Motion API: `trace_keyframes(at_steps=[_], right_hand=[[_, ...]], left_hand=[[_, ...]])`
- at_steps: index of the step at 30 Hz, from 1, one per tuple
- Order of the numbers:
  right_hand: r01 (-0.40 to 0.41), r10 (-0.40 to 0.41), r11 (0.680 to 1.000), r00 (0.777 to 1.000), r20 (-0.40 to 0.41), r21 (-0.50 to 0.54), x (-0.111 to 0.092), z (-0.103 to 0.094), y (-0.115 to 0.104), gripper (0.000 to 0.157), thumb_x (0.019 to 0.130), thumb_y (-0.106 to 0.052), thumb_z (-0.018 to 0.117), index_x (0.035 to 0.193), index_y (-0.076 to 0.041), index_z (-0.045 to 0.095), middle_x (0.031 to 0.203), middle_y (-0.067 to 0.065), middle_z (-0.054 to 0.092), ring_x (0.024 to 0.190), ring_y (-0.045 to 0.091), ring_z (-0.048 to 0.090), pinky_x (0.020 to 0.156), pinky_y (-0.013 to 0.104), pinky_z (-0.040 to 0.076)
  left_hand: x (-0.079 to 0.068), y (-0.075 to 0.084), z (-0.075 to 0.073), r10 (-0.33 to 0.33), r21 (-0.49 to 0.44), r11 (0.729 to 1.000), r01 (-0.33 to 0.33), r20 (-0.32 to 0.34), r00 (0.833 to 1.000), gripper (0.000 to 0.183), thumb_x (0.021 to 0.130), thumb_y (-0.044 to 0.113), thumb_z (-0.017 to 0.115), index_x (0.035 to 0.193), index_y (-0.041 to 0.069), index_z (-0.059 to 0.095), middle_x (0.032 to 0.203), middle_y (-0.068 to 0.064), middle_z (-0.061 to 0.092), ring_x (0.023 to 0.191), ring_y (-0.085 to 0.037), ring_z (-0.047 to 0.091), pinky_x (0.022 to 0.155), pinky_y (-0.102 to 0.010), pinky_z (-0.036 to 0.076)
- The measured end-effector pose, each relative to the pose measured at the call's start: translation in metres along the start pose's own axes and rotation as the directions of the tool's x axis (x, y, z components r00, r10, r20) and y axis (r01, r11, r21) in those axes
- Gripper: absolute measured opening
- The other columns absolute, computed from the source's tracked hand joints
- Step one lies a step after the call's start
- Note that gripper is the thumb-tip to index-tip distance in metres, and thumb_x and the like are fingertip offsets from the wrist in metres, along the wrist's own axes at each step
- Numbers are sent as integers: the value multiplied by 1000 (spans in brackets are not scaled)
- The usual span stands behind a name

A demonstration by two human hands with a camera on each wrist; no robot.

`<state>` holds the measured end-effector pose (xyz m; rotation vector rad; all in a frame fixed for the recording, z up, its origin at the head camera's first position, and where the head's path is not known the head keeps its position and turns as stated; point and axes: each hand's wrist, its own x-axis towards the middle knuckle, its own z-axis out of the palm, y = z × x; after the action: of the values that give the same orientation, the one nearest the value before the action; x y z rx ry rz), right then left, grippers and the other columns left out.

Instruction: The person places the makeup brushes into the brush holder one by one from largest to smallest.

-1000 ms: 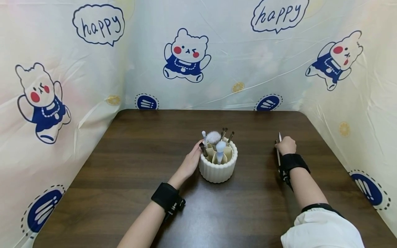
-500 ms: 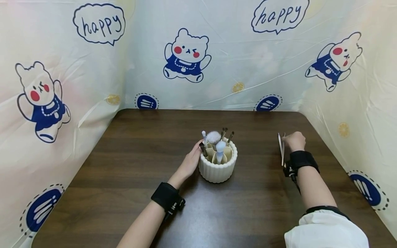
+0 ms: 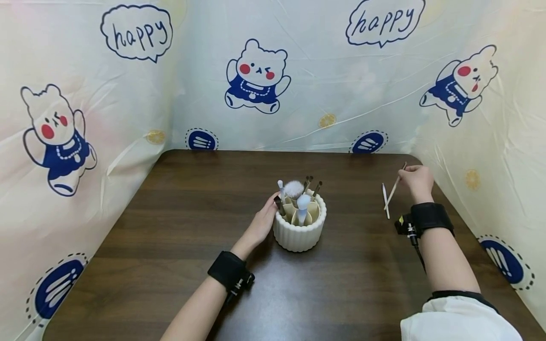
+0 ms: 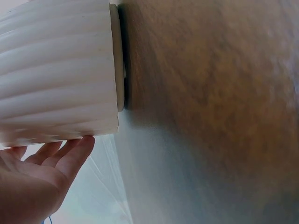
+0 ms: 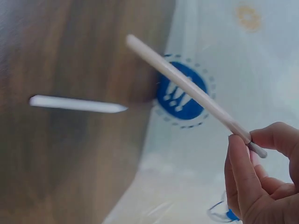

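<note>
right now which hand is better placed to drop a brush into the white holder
Right. The right hand already pinches a thin brush, lifted off the table. The left hand rests against the holder, steadying it.

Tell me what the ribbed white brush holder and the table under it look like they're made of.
The ribbed white brush holder looks like matte ceramic or moulded plastic: even off-white, smooth vertical ribs, no shine; which one is unclear. The table looks like dark wood or wood-look laminate: brown streaked grain with a soft sheen near the front edge.
</note>
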<state>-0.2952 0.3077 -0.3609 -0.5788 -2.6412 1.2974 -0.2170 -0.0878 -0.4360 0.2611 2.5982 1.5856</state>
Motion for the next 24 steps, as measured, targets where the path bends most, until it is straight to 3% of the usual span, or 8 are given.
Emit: trace_keyframes(at_steps=[3,6,12,19,24], right_hand=[[42,-42,996,999,-1,76,-2,-3,-10,47,89,-16,49,126,12,52,57,-27,44,45,-15,50,62,9,45],[103,-103,982,995,-10,158,-7,-5,-22,39,88,-13,48,119,11,53,59,-27,46,47,-15,52,57,5,45],[217,-214,953,976,-37,211,-28,-4,-53,18,87,-11,49,96,3,53,54,-29,49,51,-14,54,57,6,47],[298,-306,920,952,-10,255,-53,2,-78,23,89,-10,51,104,8,53,66,-22,52,59,-12,56,62,6,50],[339,-357,900,934,20,273,-70,7,-91,18,90,-8,52,102,4,53,75,-16,54,67,-8,58,68,9,52]], left_hand=[[1,0,0,4,3,1000,-4,0,1000,50,102,37,25,150,26,30,150,-11,40,135,-36,41,110,-52,33],[1,-1,0,7,2,1000,-7,0,1000,50,102,36,25,150,26,30,150,-11,40,135,-36,41,110,-52,33],[0,1,-1,6,-21,1000,-6,2,1000,50,102,37,24,150,26,30,151,-10,39,137,-34,39,111,-53,32],[0,2,0,7,-22,1000,-7,2,1000,50,102,40,24,150,28,30,151,-9,39,137,-34,39,111,-53,32],[-1,3,0,8,-16,1000,-8,-2,1000,49,102,40,24,149,28,31,150,-9,40,137,-34,40,110,-53,33]])
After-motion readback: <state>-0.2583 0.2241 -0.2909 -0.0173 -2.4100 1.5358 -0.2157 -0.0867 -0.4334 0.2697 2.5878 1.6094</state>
